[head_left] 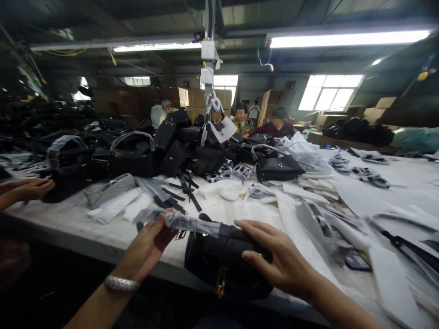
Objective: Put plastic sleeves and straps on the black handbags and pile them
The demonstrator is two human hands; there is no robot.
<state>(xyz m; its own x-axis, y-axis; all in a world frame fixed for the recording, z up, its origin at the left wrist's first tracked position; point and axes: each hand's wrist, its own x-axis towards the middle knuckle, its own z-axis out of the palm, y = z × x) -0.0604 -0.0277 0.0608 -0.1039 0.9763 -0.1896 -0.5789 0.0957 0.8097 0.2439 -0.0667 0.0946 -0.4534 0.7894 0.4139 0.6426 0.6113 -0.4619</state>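
Observation:
A black handbag (pixel 219 260) with gold-coloured hardware lies at the table's front edge before me. Clear plastic film covers its handle (pixel 195 224), which sticks out to the left. My left hand (pixel 154 242) pinches this wrapped handle between thumb and fingers; a metal-banded watch or bracelet circles that wrist. Against the bag's right end and top rests my right hand (pixel 277 256), fingers stretched and spread, not wrapped round anything. The bag's underside is hidden from view.
Black handbags (pixel 137 155) are heaped along the table's back. Black strips (pixel 185 192), white foam sheets (pixel 219 188) and a grey tape dispenser-like piece (pixel 315 224) lie around. Another person's hand (pixel 30 189) reaches in at left. A phone-like dark object (pixel 356 260) lies right. People sit across the table.

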